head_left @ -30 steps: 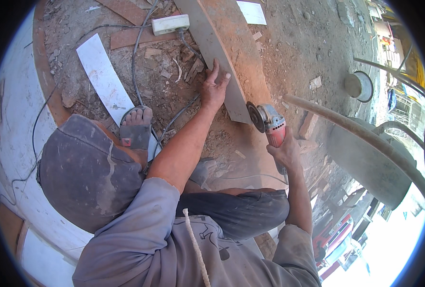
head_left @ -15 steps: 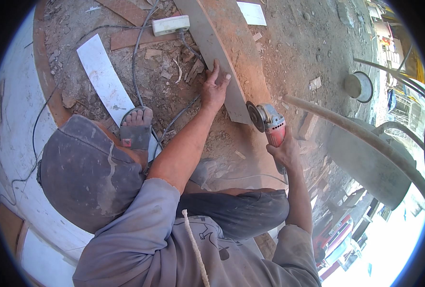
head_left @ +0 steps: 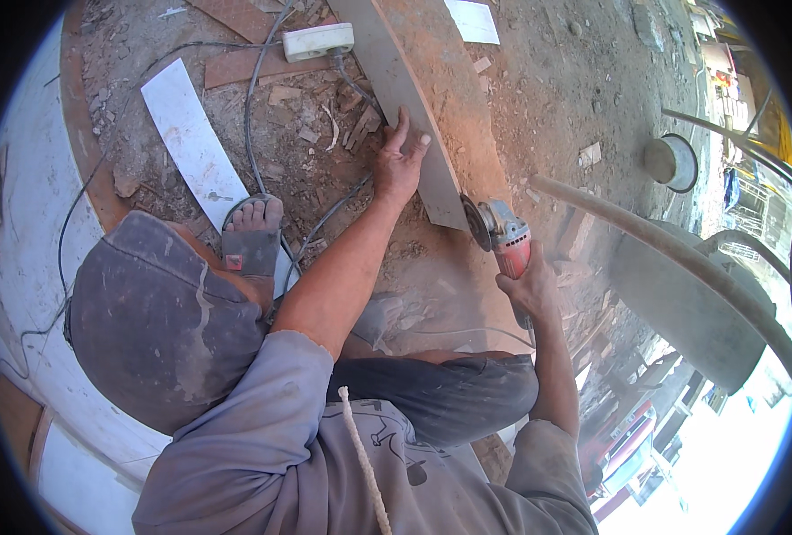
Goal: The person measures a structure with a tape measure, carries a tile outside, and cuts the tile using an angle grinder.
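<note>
My right hand [head_left: 532, 283] is wrapped round the red body of an angle grinder [head_left: 508, 235]. The grinder's disc is upright at the near right corner of a long grey tile strip [head_left: 411, 102]. Whether the disc touches the strip I cannot tell. My left hand [head_left: 400, 167] grips the strip's left edge, thumb on top; some of its fingers are hidden. Reddish dust covers the ground beside the strip, and a haze of dust hangs near the disc.
A white socket block [head_left: 318, 42] with cables lies at the far left. Near my sandalled foot is a white tile strip [head_left: 195, 147]. To the right are a curved pole [head_left: 637, 227], a large grey drum [head_left: 681, 299] and a round metal container [head_left: 670, 162]. Broken pieces litter the ground.
The grinder has shifted very slightly toward me along the strip's edge. My left hand keeps its place on the strip.
</note>
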Available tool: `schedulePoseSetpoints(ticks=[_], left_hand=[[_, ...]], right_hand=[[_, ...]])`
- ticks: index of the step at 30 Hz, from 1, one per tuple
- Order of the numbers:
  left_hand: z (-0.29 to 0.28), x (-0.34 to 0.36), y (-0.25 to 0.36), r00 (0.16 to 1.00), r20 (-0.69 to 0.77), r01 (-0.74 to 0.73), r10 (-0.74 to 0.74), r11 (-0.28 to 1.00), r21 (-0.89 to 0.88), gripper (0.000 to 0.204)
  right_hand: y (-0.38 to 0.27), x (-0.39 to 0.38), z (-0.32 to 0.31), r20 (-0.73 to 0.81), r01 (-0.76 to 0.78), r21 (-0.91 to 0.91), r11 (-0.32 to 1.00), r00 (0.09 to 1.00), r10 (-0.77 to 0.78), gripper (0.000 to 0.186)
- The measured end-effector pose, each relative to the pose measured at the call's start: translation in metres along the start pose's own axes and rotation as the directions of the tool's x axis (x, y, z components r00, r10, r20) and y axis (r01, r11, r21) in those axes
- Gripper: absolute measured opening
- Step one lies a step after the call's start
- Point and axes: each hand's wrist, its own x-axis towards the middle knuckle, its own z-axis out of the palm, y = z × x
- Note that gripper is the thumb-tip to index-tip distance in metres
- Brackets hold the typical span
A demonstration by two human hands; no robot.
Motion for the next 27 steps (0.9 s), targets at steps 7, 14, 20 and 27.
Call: schedulePoseSetpoints(ticks=[7, 14, 20, 27], left_hand=[[0.002, 0.001, 0.0, 1.0, -0.016, -0.013, 0.013, 1.0, 0.026, 0.068], [0.001, 0.0, 0.0, 1.0, -0.01, -0.013, 0.013, 0.999, 0.035, 0.067], [0.003, 0.0, 0.0, 1.0, -0.019, -0.01, 0.011, 0.999, 0.042, 0.068], [0.003, 0.001, 0.0, 0.999, -0.031, -0.019, 0.02, 0.999, 0.037, 0.066]], right_hand=[[-0.006, 0.012, -0.007, -0.025, 0.026, 0.012, 1.0, 0.999, -0.025, 0.059], [-0.01, 0.012, -0.007, -0.025, 0.027, 0.024, 0.999, 0.999, -0.027, 0.057], [-0.008, 0.014, -0.006, -0.041, 0.034, 0.032, 0.999, 0.999, -0.032, 0.057], [-0.014, 0.017, -0.01, -0.035, 0.03, -0.008, 1.0, 0.999, -0.03, 0.058]])
